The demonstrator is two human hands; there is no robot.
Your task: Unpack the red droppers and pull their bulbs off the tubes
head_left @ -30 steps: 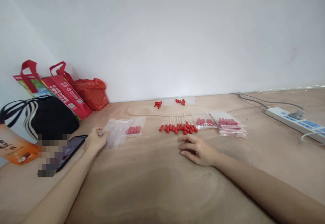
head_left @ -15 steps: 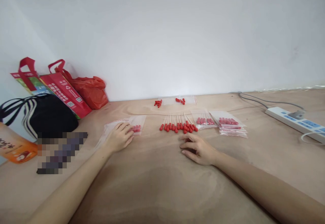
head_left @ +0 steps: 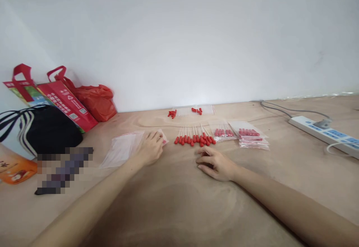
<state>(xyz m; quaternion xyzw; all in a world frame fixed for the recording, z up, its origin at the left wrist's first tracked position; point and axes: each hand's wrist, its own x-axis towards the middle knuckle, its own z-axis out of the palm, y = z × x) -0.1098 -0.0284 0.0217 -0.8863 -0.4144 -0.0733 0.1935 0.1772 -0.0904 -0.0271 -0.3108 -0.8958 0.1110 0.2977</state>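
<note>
My left hand [head_left: 149, 148] lies fingers-flat on a small clear zip bag [head_left: 163, 139] that holds red-tipped sticks; only the bag's right corner shows past my fingertips. Just left of that hand lies a pile of empty clear bags [head_left: 121, 150]. My right hand [head_left: 216, 163] rests on the wooden table [head_left: 179, 206], fingers loosely bent and holding nothing. It sits just in front of a row of loose red-tipped sticks [head_left: 194, 138]. Right of the row are a filled bag [head_left: 223, 132] and a stack of filled bags [head_left: 250, 135].
Small red pieces [head_left: 171, 113] lie near the wall. A white power strip [head_left: 322, 133] with cables sits at right. At left stand red tote bags [head_left: 66, 103], a red plastic bag [head_left: 97, 99], a black striped bag [head_left: 42, 129], an orange pack [head_left: 12, 166] and a blurred-out flat object [head_left: 61, 168].
My left hand let go of the empty bags at the far left and moved right onto the small filled bag, covering it. My right hand stayed in place.
</note>
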